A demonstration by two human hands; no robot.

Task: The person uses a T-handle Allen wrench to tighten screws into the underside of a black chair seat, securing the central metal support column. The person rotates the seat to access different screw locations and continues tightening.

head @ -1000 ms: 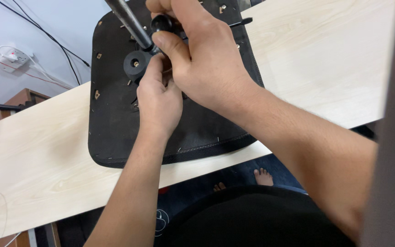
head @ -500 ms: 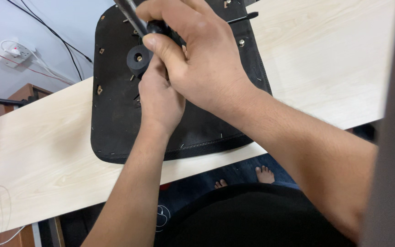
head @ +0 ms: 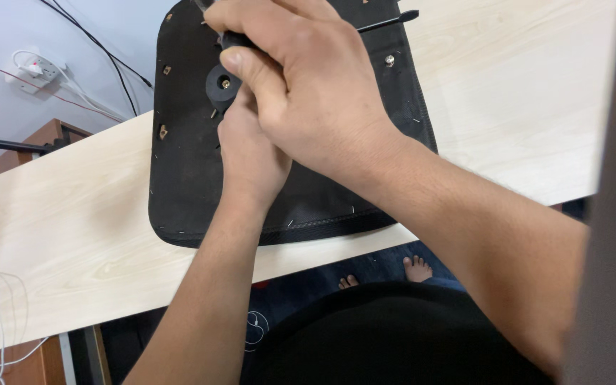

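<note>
On the pale wooden tabletop [head: 507, 121] lies an upside-down black chair seat [head: 187, 178], overhanging the near edge. Right hand [head: 308, 93] is clenched around a dark tool handle [head: 233, 39] over it; left hand [head: 251, 153] presses beneath (grip hidden). Beside them, a round black fitting [head: 219, 85] looks seated; other mounting holes remain open.

My right hand [head: 308, 93] crowds over my left hand [head: 251, 153] on the black seat base [head: 187, 178], so between them nothing passes. Left of my hands, bare table [head: 65, 221] lies open. Right of them, a thin black lever [head: 386, 21] juts out.
</note>
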